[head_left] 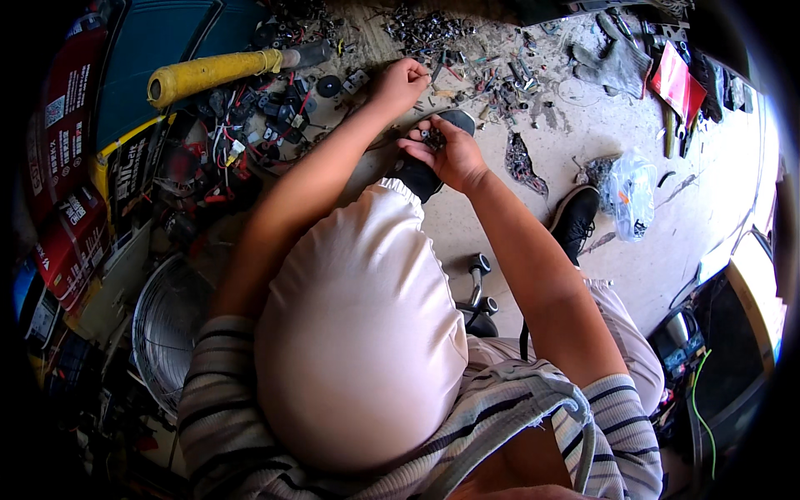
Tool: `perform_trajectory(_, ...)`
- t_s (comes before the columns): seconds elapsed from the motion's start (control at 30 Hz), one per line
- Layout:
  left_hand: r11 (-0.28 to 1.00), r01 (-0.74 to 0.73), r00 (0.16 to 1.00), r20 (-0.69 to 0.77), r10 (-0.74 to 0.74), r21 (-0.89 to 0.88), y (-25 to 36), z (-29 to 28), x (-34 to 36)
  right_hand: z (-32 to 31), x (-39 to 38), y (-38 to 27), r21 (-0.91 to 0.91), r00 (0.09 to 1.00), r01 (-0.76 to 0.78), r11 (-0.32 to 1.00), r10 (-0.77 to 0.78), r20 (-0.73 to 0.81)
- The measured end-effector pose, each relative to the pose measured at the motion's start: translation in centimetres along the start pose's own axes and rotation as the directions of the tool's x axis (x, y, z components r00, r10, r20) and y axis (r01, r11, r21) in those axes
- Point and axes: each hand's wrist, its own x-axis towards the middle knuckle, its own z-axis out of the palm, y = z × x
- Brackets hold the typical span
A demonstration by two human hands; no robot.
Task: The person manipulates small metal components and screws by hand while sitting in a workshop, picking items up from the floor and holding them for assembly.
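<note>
Cups small dark parts [432,135] in the upturned right hand [458,158] with fingers loosely curled around them, over a dark shoe [417,177]. Holds the left hand [400,89] toward the far edge of the floor [571,137], near scattered bits [512,79], with fingertips drawn close together; cannot tell whether pinching anything. Shows a yellow-handled tool [212,75] across tangled wires [236,146] by the left edge, a grey glove [617,68] near the far right corner, a clear plastic bag [631,196] toward the right edge.

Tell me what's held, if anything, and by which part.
The right hand cups small dark pieces, too small to tell by which part. Whether the partly closed left hand holds anything cannot be told.
</note>
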Motion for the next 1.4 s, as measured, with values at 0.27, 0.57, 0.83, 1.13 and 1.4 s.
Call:
perform_trajectory(0.27,0.822,0.130,0.976,0.217,-0.008,-0.554,5.2,-1.4,-7.6,-0.1,0.0,0.1,0.055,0.999,0.042,0.998,-0.041,-0.015)
perform_trajectory(0.57,0.926,-0.045,0.877,0.429,0.216,-0.374,7.8,-1.7,-8.8,0.0,-0.7,0.1,0.034,0.994,0.078,0.996,-0.080,0.073)
perform_trajectory(0.83,0.982,-0.139,0.990,-0.001,0.140,0.126,3.5,-0.7,-1.9,-0.3,-0.1,0.2,0.079,0.999,0.028,0.996,-0.030,0.024)
perform_trajectory(1.13,0.807,-0.392,0.901,0.008,0.433,0.442,2.7,-0.5,1.3,0.1,-0.1,0.3,-0.005,0.997,0.069,0.998,-0.069,-0.025)
perform_trajectory(1.4,0.814,-0.338,0.915,-0.038,0.402,0.473,1.3,-0.1,0.9,0.3,-0.1,0.4,-0.004,0.999,0.037,0.999,-0.037,-0.012)
